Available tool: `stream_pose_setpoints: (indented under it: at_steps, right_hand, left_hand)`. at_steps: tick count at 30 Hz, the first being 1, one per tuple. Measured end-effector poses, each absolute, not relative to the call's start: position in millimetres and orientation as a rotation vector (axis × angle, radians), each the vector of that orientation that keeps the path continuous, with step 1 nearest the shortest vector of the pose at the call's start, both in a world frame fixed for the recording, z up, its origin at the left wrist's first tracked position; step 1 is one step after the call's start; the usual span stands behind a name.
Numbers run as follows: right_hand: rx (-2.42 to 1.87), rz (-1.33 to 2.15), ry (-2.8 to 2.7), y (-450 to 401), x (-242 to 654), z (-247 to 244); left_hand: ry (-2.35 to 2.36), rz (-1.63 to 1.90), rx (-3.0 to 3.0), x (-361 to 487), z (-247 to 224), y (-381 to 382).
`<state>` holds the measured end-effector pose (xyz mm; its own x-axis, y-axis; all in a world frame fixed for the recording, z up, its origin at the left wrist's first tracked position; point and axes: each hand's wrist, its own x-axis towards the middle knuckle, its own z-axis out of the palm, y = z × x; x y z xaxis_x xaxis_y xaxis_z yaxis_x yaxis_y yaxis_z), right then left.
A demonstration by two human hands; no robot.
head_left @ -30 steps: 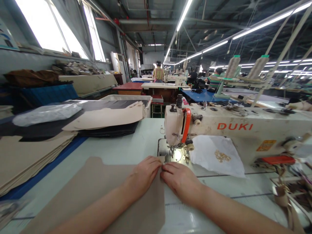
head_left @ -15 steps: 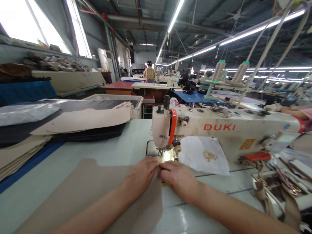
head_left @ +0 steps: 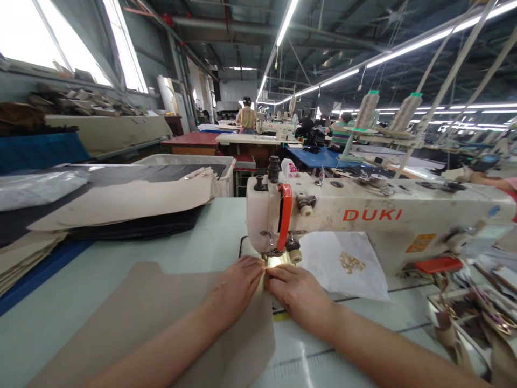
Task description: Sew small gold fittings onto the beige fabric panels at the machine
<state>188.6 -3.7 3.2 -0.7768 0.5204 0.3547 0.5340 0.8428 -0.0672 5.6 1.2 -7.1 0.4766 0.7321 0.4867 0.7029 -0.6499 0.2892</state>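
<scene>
A flat beige fabric panel lies on the table with its upper right corner at the needle area of a white sewing machine. My left hand rests on the panel near that corner, its fingers closed on the edge. From the right, my right hand meets it, thumb and fingers pinched at the same edge. Both sets of fingertips are just in front of the presser foot, lit by the machine's lamp. My fingers hide the exact grip and whatever small part lies there.
Right of the needle, a white sheet bears several small gold-coloured metal pieces. A box of straps and hardware stands at the right. Beige and dark panels are stacked at the left. A person is farther off.
The view has shifted slightly, bringing the machine nearer. Both hands stay at the needle area on the panel's edge, and the panel's right edge has swung a little to the right.
</scene>
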Motion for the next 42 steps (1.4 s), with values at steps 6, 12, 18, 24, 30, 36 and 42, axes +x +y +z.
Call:
stream_pose_setpoints:
  at_steps: [6, 12, 18, 24, 30, 36, 42]
  right_hand:
    - [-0.802, -0.029, -2.647, -2.1, 189.8, 1.9]
    - [-0.835, -0.04, -2.658, -3.0, 188.9, 4.4]
    - [-0.852, -0.06, -2.636, -2.6, 188.1, 1.1]
    - [-0.821, -0.07, -2.599, -5.3, 188.1, -1.5]
    - [-0.693, -0.061, -2.613, -9.4, 193.1, -0.4]
    - [-0.645, -0.003, -2.672, -8.4, 191.7, 4.2]
    - [-0.657, 0.041, -2.697, -9.8, 190.8, 7.6]
  left_hand:
    - [1.29, 0.915, 2.661, 5.7, -7.6, 5.3]
    - [1.294, 0.919, 2.655, 6.3, -5.7, 6.6]
    - [1.297, 0.87, 2.657, 6.5, -5.9, 7.4]
    - [1.327, 0.817, 2.676, 6.6, -0.7, 1.7]
    - [1.407, 0.746, 2.697, 3.3, 4.0, -9.7]
    - [1.351, 0.66, 2.78, 2.8, 2.6, -10.0]
    - [1.334, 0.671, 2.787, 4.3, 3.5, -9.5]
